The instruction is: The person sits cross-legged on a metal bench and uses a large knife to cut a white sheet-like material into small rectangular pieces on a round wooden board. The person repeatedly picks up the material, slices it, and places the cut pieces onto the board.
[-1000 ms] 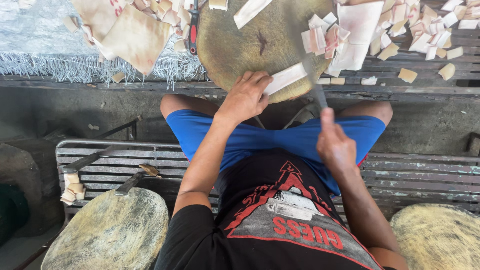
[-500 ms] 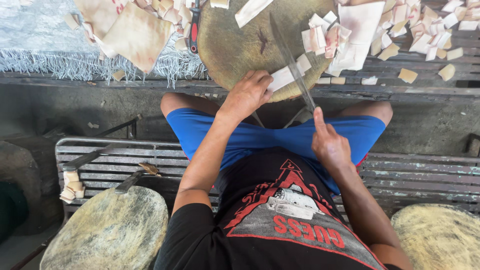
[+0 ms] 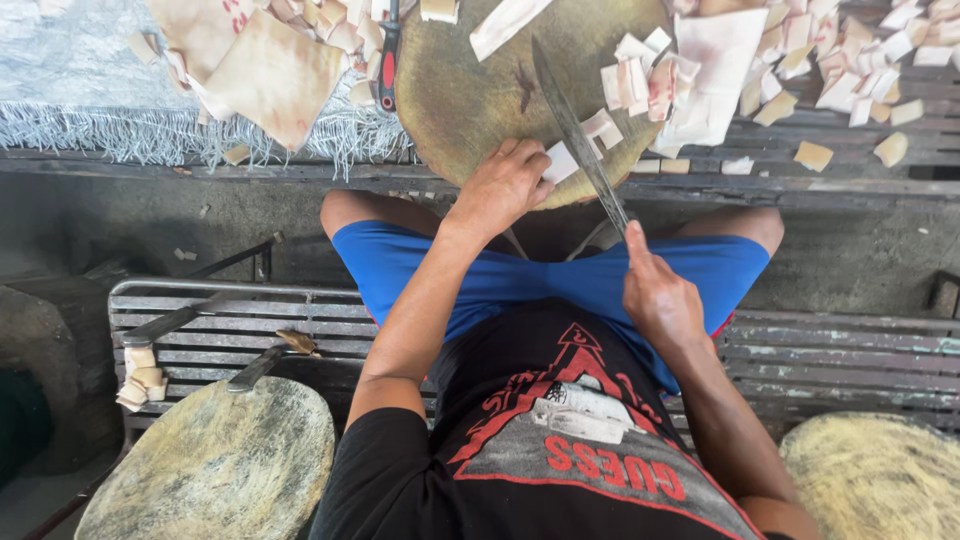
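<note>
A round wooden chopping block (image 3: 470, 90) stands in front of my knees. My left hand (image 3: 510, 185) presses a pale strip of skin-like material (image 3: 560, 162) down at the block's near edge. My right hand (image 3: 655, 295) is shut on the handle of a long knife, whose blade (image 3: 570, 125) slants up over the block right beside the strip. Small cut squares (image 3: 640, 75) are piled on the right side of the block. I sit in blue shorts and a black shirt.
Large pale sheets (image 3: 275, 75) and a red-handled knife (image 3: 388, 60) lie left of the block. More cut pieces (image 3: 850, 90) cover the slats at right. On the metal bench (image 3: 230, 320) lie two cleavers (image 3: 195, 310); round blocks stand at lower left (image 3: 215, 465) and lower right (image 3: 880, 480).
The knife has swung from beside my right knee up onto the block, its blade now lying across it. The strip under my left hand looks shorter.
</note>
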